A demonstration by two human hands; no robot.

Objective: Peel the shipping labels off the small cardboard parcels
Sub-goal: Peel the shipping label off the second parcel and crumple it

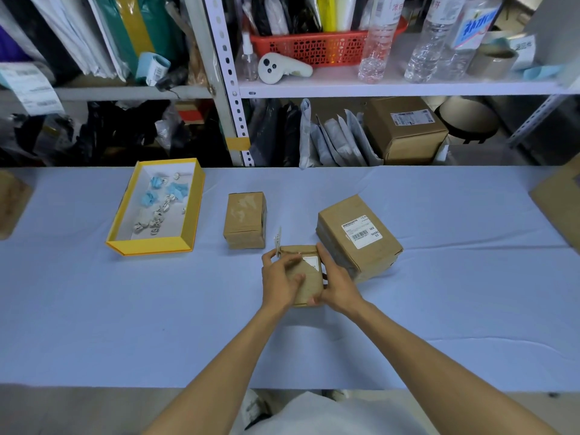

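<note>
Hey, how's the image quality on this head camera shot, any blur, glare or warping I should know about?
Head view: wide-angle warping bows the shelf uprights and the table edge; lighting is even and soft, with faint shadows beside the labelled parcel; mild glare on the tape of the bare parcel; the small parcel between the left hand and right hand is sharp, corners soften.

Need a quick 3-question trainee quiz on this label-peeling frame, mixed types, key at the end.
1. True or false: the large parcel has no label.
2. The left hand pinches: A) label strip B) bottle C) tray
3. Fill in: crumpled scraps lie in the ___ tray.

Key: 1 false, its white label is intact. 2 A, while the right hand steadies the small parcel. 3 yellow.
</note>
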